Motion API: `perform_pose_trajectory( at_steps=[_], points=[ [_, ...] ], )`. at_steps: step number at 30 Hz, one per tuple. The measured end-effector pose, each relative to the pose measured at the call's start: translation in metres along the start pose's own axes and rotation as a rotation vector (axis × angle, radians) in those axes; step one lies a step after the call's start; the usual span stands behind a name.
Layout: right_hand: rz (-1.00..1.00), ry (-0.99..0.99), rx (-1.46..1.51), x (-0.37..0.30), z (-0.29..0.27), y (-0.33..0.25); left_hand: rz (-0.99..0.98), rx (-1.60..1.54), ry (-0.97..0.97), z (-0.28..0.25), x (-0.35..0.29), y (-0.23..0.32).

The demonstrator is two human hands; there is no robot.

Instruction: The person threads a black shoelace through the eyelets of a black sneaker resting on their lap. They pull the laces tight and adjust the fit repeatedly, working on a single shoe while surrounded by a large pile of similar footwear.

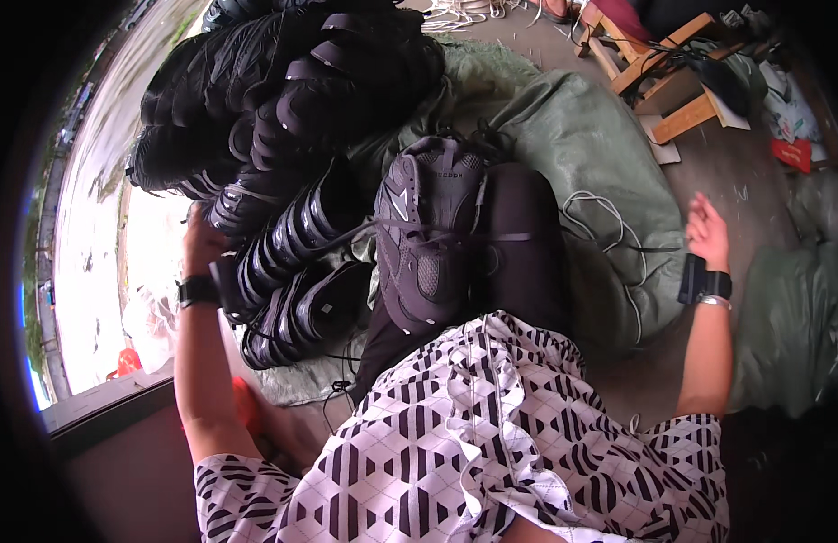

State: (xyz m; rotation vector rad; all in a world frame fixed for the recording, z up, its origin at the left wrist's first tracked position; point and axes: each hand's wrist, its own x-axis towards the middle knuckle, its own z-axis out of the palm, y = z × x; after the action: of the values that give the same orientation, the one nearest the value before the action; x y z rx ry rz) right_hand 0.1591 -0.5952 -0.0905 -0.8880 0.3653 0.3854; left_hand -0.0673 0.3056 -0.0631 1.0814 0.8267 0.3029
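Observation:
A dark grey sneaker (402, 276) with a pale side mark lies on my lap, its toe toward me and its tongue at the far end. Dark shoelace (505, 237) stretches out from its eyelets to both sides. Out to the right, my right hand (708, 233) is closed, with the lace running up to its fingers. My left hand (202, 242) is far out to the left beside the piled shoes, fingers curled and partly lost against the dark shoes. The other lace end runs toward it across the row of shoes (288, 231).
A tall heap of dark shoes (283, 100) rises at the far left. Beneath and beyond my legs spreads a green woven sack (572, 127) with a loose pale cord (609, 237) on it. A wooden stool (681, 113) stands at the far right. Another green sack (790, 312) lies right.

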Motion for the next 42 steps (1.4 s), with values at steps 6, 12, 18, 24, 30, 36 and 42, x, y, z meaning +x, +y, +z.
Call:
perform_pose_trajectory(
  at_steps=[6,12,18,24,30,36,42],
  points=[
    [-0.069,-0.364,-0.889,-0.067,0.246,0.115,0.112,0.473,-0.631,0.237,-0.188,-0.037],
    [-0.141,-0.631,-1.154,-0.079,0.293,0.169,0.085,0.713,-1.008,0.273,-0.23,-0.03],
    [0.039,-0.69,-1.165,-0.067,0.294,0.176,-0.258,0.71,-1.107,0.234,-0.217,-0.026],
    [0.122,-0.666,-1.11,-0.059,0.294,0.174,0.909,1.02,-0.726,0.241,-0.22,-0.055],
    [0.189,-0.658,-1.061,-0.053,0.293,0.174,1.31,1.281,-0.803,0.255,-0.196,-0.073],
    [0.293,-0.654,-0.9,-0.044,0.291,0.169,1.165,0.985,-0.53,0.254,-0.182,-0.115],
    [0.314,-0.363,-0.459,-0.025,0.273,0.153,1.102,0.992,-0.484,0.244,-0.183,-0.141]
  ],
)
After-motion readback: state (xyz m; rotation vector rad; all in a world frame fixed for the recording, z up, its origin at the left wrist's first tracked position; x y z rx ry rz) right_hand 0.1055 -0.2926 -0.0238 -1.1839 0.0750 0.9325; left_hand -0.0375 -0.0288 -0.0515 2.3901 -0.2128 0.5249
